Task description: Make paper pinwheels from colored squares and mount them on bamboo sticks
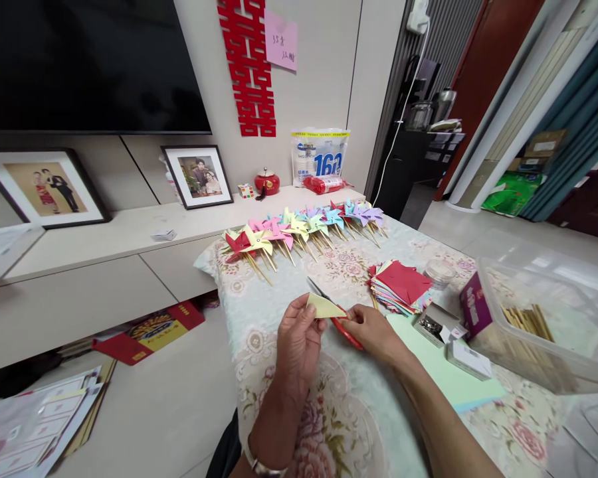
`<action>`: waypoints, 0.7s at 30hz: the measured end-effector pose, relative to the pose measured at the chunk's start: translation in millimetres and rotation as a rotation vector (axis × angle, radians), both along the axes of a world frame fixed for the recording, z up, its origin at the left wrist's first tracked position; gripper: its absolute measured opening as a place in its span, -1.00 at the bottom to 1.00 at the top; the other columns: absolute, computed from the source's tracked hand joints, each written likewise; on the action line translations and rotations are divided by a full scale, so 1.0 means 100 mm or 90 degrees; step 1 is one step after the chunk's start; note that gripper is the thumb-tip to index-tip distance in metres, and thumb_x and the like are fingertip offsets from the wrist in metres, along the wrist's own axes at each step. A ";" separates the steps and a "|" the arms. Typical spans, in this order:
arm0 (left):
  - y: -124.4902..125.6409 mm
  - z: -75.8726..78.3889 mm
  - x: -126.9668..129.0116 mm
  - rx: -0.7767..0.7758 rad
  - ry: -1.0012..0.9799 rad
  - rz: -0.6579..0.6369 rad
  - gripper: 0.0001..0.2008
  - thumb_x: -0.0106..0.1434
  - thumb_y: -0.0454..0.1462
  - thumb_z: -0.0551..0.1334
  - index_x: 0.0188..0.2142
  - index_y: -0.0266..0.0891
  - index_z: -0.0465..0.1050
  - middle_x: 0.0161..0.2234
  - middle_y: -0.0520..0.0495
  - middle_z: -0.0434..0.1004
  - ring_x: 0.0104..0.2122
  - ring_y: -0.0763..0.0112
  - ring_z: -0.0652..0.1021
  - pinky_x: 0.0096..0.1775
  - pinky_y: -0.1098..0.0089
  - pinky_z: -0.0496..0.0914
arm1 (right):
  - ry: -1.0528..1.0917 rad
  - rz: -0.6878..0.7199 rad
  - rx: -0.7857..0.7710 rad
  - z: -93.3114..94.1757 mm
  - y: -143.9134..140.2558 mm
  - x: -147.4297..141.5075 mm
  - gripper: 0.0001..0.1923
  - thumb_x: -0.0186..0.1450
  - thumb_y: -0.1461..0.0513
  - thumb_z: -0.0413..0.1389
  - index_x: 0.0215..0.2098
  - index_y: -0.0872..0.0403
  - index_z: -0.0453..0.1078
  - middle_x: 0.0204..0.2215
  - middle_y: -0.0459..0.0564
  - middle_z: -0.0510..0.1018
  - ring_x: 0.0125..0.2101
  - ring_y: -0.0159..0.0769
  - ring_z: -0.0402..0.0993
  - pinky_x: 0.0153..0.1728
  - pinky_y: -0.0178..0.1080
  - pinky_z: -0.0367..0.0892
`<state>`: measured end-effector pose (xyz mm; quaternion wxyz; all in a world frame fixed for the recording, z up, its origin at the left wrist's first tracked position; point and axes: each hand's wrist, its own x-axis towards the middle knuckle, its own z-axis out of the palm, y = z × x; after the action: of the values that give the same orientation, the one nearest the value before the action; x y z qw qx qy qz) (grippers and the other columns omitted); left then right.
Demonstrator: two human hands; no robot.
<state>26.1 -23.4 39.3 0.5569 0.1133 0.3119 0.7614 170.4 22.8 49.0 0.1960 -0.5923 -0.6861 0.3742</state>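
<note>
Centre: left hand pinches yellow paper; right hand, fingers narrow, at its corner by scissors, hold cannot be told. Upper-centre bag reads "160".

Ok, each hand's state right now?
Left hand: closed, holding pointed pale-yellow paper.
Right hand: at the paper's corner, by red-handled metal scissors; its grip cannot be told.

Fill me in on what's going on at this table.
A person's left hand holds a pale yellow paper, with the right hand at its right corner. Red-handled scissors show beneath; whether the right hand grips them is unclear. Many assembled pinwheels lie toward the table's far end. On the right are a stack of cut paper, red on top, and a clear tub with sticks.
</note>
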 end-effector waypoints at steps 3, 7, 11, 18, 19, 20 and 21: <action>0.01 -0.02 -0.03 -0.003 -0.050 -0.001 -0.61 -0.08 -0.38 0.51 -0.21 -0.22 0.53 -0.32 0.00 0.56 -0.39 0.49 0.52 -0.43 0.51 0.34 | 0.239 -0.010 -0.073 -0.02 0.04 0.06 -0.58 -0.04 0.00 0.38 -0.55 0.02 0.26 -0.67 -0.23 0.29 -0.63 -0.42 0.16 -0.58 -0.32 0.03; 0.02 -0.05 -0.05 0.002 -0.069 -0.044 -0.61 -0.02 -0.41 0.49 -0.16 -0.23 0.53 -0.30 0.00 0.55 -0.41 0.54 0.50 -0.43 0.53 0.34 | 0.409 -0.040 -0.031 0.11 0.00 0.08 -0.52 -0.09 0.01 0.44 -0.37 0.05 0.38 -0.59 -0.19 0.43 -0.61 -0.40 0.25 -0.58 -0.31 0.16; 0.08 -0.09 -0.06 -0.002 -0.096 -0.074 -0.65 -0.01 -0.40 0.50 -0.21 -0.23 0.52 -0.35 0.03 0.53 -0.45 0.57 0.47 -0.48 0.56 0.30 | 0.494 -0.059 0.022 0.24 -0.11 0.11 -0.43 -0.06 0.05 0.46 -0.16 0.04 0.42 -0.23 0.06 0.62 -0.37 -0.23 0.49 -0.39 -0.21 0.37; 0.17 -0.11 -0.07 -0.003 -0.140 -0.093 -0.72 0.00 -0.40 0.50 -0.29 -0.28 0.54 -0.38 0.02 0.55 -0.46 0.56 0.50 -0.52 0.57 0.27 | 0.582 0.011 -0.078 0.09 -0.61 0.27 -0.38 0.07 -0.16 0.35 -0.03 -0.02 0.47 -0.41 -0.07 0.42 -0.54 -0.30 0.33 -0.54 -0.23 0.22; 0.17 -0.11 -0.08 -0.004 -0.144 -0.097 -0.73 0.00 -0.40 0.50 -0.29 -0.29 0.54 -0.38 0.01 0.55 -0.45 0.55 0.51 -0.52 0.57 0.27 | 0.614 0.037 -0.101 0.05 -0.71 0.30 -0.33 0.05 -0.24 0.31 -0.05 -0.03 0.48 -0.42 -0.07 0.40 -0.56 -0.29 0.32 -0.56 -0.23 0.19; 0.17 -0.11 -0.08 -0.005 -0.148 -0.099 -0.73 0.00 -0.40 0.50 -0.29 -0.30 0.54 -0.38 0.00 0.55 -0.44 0.55 0.51 -0.52 0.58 0.27 | 0.633 0.060 -0.127 0.00 -0.81 0.32 -0.29 0.02 -0.30 0.27 -0.06 -0.03 0.49 -0.42 -0.06 0.39 -0.56 -0.30 0.30 -0.56 -0.23 0.16; 0.17 -0.11 -0.08 -0.006 -0.151 -0.101 -0.74 0.01 -0.40 0.50 -0.30 -0.30 0.54 -0.38 0.00 0.55 -0.43 0.54 0.51 -0.52 0.58 0.27 | 0.638 0.062 -0.146 -0.04 -0.91 0.35 -0.26 0.01 -0.34 0.24 -0.07 -0.05 0.50 -0.44 -0.06 0.38 -0.57 -0.31 0.28 -0.55 -0.23 0.14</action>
<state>17.6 -6.8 28.7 0.6487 0.0444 0.2376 0.7217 205.6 -67.8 44.8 0.4166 -0.3255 -0.4896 0.6934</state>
